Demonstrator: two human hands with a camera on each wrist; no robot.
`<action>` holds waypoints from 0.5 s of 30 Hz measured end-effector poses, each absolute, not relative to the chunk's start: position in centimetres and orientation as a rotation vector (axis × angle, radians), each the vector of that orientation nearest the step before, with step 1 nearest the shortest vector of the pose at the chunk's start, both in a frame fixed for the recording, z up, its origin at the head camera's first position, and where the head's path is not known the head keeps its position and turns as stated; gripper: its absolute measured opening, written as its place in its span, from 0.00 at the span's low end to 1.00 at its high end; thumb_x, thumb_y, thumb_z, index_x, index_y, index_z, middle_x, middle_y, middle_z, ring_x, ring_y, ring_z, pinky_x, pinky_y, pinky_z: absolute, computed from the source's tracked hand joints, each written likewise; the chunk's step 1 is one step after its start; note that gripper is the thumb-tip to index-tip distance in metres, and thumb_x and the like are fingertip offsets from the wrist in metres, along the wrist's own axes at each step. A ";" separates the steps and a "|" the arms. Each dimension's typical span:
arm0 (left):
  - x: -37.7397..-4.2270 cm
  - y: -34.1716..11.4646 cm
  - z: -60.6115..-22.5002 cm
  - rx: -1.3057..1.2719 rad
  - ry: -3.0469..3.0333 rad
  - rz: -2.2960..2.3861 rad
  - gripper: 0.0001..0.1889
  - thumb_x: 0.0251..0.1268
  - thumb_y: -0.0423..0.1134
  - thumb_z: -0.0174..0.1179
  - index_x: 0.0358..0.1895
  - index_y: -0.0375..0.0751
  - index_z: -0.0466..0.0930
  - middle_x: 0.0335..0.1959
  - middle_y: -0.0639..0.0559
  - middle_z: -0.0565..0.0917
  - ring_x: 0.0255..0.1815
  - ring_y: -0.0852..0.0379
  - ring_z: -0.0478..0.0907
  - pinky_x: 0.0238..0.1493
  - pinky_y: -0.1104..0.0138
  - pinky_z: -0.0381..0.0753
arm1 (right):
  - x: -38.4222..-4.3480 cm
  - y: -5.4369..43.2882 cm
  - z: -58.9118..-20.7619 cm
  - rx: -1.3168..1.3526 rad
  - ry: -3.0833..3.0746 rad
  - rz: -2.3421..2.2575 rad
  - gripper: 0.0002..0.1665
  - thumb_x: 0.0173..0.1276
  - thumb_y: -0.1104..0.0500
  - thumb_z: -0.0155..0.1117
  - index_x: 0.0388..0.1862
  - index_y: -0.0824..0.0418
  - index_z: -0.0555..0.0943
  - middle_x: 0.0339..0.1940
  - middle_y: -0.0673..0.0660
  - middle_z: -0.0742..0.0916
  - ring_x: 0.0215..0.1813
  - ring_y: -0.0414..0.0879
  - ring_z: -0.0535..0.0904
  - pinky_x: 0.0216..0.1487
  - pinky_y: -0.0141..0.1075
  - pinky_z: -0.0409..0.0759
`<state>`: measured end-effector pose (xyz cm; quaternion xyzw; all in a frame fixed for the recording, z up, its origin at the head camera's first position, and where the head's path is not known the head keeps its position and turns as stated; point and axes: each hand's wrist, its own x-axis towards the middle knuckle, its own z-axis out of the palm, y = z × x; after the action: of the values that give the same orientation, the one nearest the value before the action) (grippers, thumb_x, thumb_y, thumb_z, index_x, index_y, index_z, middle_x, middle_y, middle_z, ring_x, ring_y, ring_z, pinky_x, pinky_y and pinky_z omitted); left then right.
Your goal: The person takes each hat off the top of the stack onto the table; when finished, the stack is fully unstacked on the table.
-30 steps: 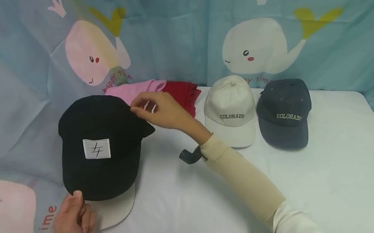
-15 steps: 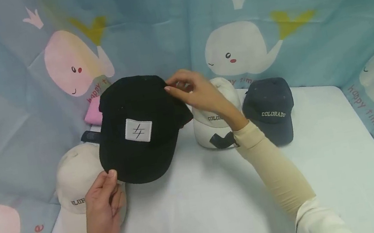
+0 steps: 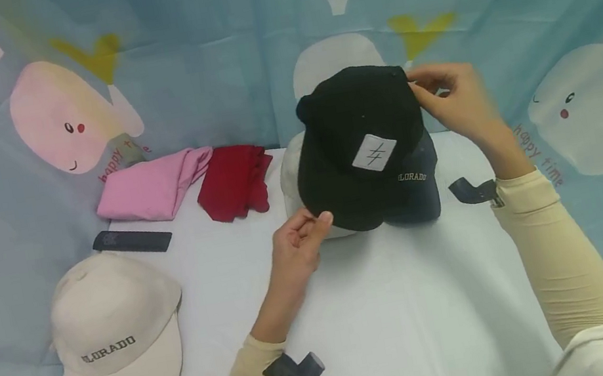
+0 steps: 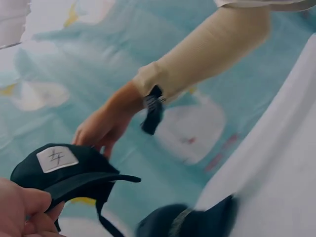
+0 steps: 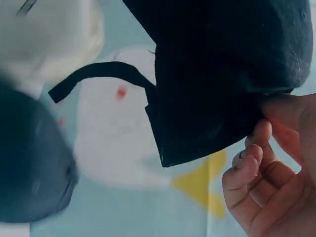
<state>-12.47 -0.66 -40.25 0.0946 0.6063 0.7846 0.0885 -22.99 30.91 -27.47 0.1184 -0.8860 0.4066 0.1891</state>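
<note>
A black baseball cap (image 3: 335,175) with a white patch hangs in the air between my two hands. My left hand (image 3: 298,241) pinches the edge of its brim. At the other side my right hand (image 3: 457,99) pinches the crown between thumb and fingers; the right wrist view shows the black cap (image 5: 222,74) with a loose back strap dangling. Behind it in the head view, the dark navy COLORADO cap (image 3: 417,198) is partly covered. A pale cap (image 3: 291,170) beside the navy one is mostly hidden.
A beige COLORADO cap (image 3: 117,338) rests at the left of the white table (image 3: 397,331). Behind it are a dark flat strip (image 3: 133,241), a folded pink cloth (image 3: 149,190) and a folded red cloth (image 3: 231,183). A whale-printed curtain (image 3: 209,64) hangs along the back.
Both hands have carried the black cap from the left, above the beige cap, rightward to in front of the pale and navy caps. The view has also turned to the right.
</note>
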 end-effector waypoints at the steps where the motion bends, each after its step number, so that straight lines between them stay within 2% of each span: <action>1: -12.7 0.3 -40.3 0.292 1.793 2.318 0.12 0.76 0.42 0.67 0.40 0.38 0.77 0.19 0.52 0.62 0.17 0.58 0.54 0.18 0.69 0.54 | -22.8 31.9 -27.5 0.296 -2.513 1.114 0.16 0.76 0.55 0.69 0.55 0.62 0.89 0.31 0.41 0.85 0.35 0.40 0.77 0.36 0.30 0.72; 5: -13.4 4.1 -40.6 0.316 1.740 2.287 0.13 0.76 0.44 0.68 0.37 0.40 0.77 0.18 0.55 0.59 0.17 0.59 0.52 0.19 0.68 0.51 | -22.1 36.0 -28.5 0.142 -2.577 1.027 0.21 0.75 0.46 0.70 0.58 0.57 0.89 0.37 0.46 0.87 0.42 0.41 0.78 0.42 0.35 0.70; 10: -13.1 8.7 -41.1 0.313 1.663 2.238 0.15 0.75 0.45 0.69 0.34 0.41 0.77 0.16 0.59 0.58 0.16 0.61 0.51 0.19 0.68 0.49 | -19.9 40.2 -29.4 -0.133 -2.676 0.875 0.30 0.75 0.36 0.65 0.64 0.54 0.86 0.50 0.50 0.87 0.55 0.41 0.77 0.47 0.32 0.70; 12: -12.8 10.4 -41.2 0.295 1.636 2.215 0.14 0.74 0.45 0.69 0.34 0.41 0.79 0.15 0.59 0.59 0.16 0.61 0.51 0.19 0.67 0.49 | -19.1 41.7 -29.7 -0.213 -2.686 0.840 0.32 0.75 0.35 0.64 0.66 0.55 0.85 0.53 0.51 0.87 0.55 0.39 0.77 0.46 0.29 0.70; 15: -12.6 12.8 -41.3 0.216 1.628 2.182 0.12 0.73 0.45 0.70 0.34 0.43 0.81 0.16 0.59 0.61 0.17 0.60 0.53 0.19 0.66 0.49 | -18.3 43.7 -30.4 -0.286 -2.677 0.841 0.34 0.76 0.35 0.63 0.67 0.56 0.84 0.54 0.50 0.87 0.50 0.35 0.79 0.41 0.23 0.74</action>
<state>-12.57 12.81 -41.27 0.0773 0.5835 0.7823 0.2040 -18.28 43.70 -30.36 -0.1003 -0.9369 0.2945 0.1598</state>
